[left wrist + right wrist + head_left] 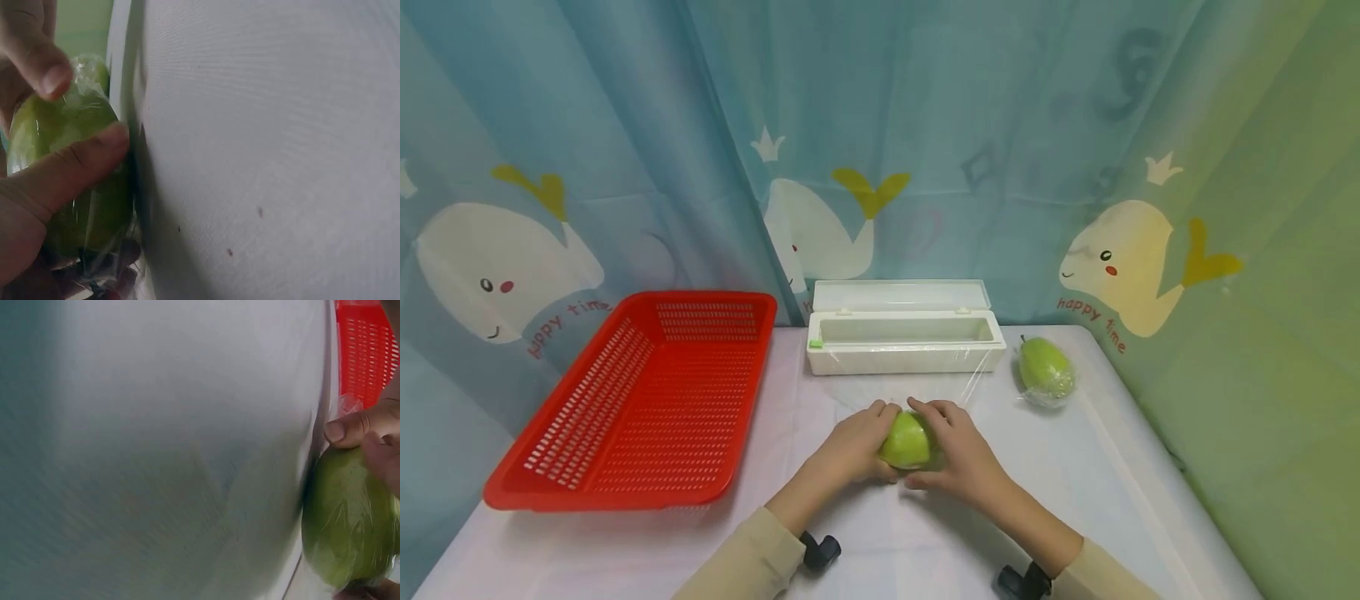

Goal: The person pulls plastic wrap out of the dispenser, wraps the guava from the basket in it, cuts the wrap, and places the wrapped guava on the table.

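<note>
A green pear in clear plastic wrap is between my two hands, low over the table in front of the wrap dispenser. My left hand grips it from the left, the thumb lying across its wrapped side. From the right, my right hand holds it with curved fingers; in the left wrist view its thumb is at the gathered film near one end. The wrap lies smooth and shiny over the pear in the right wrist view. Part of the fruit is hidden behind the fingers.
A white wrap dispenser stands at the back with its lid up, clear film hanging over its front. Another wrapped green pear lies to its right. At the left is a red plastic basket. A patterned curtain hangs behind the table.
</note>
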A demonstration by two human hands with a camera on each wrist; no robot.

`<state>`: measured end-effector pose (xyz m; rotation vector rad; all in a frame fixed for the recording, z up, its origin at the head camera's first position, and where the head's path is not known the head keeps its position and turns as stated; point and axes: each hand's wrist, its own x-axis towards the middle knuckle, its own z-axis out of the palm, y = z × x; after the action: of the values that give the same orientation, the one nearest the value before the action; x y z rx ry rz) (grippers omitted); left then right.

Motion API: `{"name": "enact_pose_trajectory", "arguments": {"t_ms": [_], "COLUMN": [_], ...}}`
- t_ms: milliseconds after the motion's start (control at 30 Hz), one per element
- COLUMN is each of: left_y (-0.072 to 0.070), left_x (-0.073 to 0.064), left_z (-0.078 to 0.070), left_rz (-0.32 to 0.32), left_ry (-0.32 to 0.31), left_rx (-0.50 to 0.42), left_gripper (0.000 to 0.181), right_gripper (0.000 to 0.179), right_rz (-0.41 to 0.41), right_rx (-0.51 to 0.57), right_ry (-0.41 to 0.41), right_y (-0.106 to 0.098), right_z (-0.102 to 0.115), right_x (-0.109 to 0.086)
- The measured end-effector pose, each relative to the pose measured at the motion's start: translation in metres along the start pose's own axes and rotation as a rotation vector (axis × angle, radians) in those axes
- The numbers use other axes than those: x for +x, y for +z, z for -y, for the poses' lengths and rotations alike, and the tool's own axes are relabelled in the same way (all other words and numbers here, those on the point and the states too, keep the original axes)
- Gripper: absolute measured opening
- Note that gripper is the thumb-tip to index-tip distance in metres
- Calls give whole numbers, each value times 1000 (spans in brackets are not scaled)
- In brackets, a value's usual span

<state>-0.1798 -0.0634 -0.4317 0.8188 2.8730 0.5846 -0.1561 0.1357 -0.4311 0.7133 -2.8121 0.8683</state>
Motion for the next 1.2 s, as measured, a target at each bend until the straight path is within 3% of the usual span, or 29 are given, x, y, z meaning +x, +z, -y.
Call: {"name": "enact_pose_trajectory", "arguments": {"t_ms": [133, 233, 400, 567, 733, 867, 1000, 1100, 1200], "left_y": [1, 2, 2, 4, 2, -2, -11, -22, -26], "left_x": [1, 0, -3, 2, 9, 12, 8, -6, -23], "left_z": [7, 16, 28, 32, 32, 37, 48, 47, 36], "left_rz": [16, 23, 29, 0, -16, 38, 80, -15, -125], "left_ry": [20, 24, 44, 101, 181, 205, 155, 52, -114], "left_rx": [-14, -97, -209, -142, -8, -41, -216, -269, -260], "left_gripper": [100, 113, 111, 95, 95, 98, 105, 106, 94], "right_gripper": [101, 95, 89, 85, 84, 86, 89, 90, 90], "right_rz": [35, 50, 74, 98, 113, 134, 152, 156, 151], "right_rx": [-161, -238, -195, -146, -124, -115, -102, -108, -116], "right_ry": [-44, -59, -57, -48, -39, -2, 43, 57, 67], "right_y": [0, -1, -7, -9, -10, -10, -9, -9, -11], "right_z": [-1, -4, -8, -10, -12, -13, -11, -8, -8], "right_x": [7, 12, 17, 17, 18, 20, 21, 21, 21]}}
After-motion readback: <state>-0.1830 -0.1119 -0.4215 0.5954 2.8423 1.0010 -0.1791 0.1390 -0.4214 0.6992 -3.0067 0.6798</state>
